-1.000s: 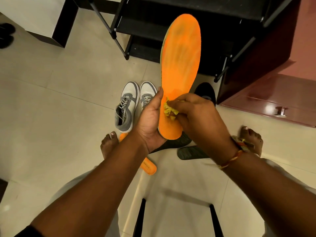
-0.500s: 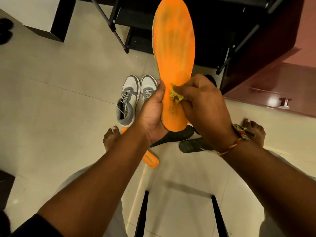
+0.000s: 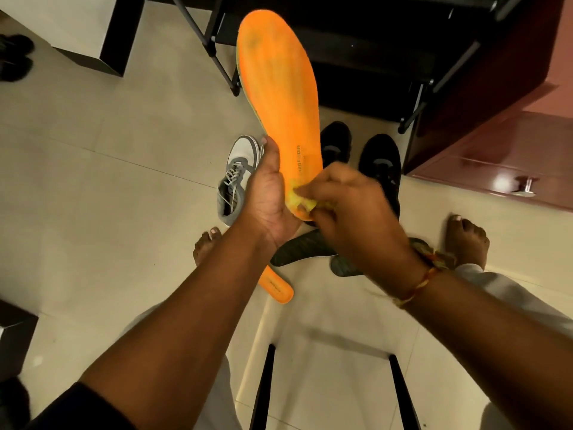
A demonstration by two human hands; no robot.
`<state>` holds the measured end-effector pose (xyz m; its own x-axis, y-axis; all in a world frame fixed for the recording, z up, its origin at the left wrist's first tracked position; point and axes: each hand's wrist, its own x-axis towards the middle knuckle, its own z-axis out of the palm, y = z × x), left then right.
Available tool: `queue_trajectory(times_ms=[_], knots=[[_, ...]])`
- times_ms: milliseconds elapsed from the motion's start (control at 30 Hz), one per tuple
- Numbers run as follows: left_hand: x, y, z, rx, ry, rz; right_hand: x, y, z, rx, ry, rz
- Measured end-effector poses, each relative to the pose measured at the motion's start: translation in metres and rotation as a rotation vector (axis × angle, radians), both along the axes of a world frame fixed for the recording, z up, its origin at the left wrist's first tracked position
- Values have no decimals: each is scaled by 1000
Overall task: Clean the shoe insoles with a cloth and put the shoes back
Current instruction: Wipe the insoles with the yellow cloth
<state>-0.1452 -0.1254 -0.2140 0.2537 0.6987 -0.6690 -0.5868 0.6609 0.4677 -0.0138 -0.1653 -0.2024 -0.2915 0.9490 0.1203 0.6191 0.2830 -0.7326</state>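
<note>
**Entry: orange insole, heel end under the cloth**

Nearest, my left hand (image 3: 266,193) clasps the orange insole (image 3: 279,97) at its heel edge, toe end raised away from me. My right hand (image 3: 350,212) pinches a wadded yellow cloth (image 3: 299,198) against the heel. To do this well, I judge: brace with the left thumb, stroke long toward the toe where grey smudges show, and refold to a fresh face. On the floor below lie a second orange insole (image 3: 276,285) and two dark insoles (image 3: 297,248). Beyond are a grey-and-white shoe (image 3: 237,178) and a black pair (image 3: 381,162), neither refitted yet. Farthest is the black rack (image 3: 356,57).
</note>
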Motion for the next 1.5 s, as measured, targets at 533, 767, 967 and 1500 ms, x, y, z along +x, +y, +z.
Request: queue_trajectory(times_ms=[533,767,967,1500], knots=[[1,2,-1,-31,46,93,2,1,1,53,-21,32],[8,-4,2,-29,85,38,4,5,4,69,-68,12],[12,-8,0,-22,57,-12,8,10,2,67,-79,-38],[20,-14,-3,33,85,-22,21,24,0,27,-148,-175]])
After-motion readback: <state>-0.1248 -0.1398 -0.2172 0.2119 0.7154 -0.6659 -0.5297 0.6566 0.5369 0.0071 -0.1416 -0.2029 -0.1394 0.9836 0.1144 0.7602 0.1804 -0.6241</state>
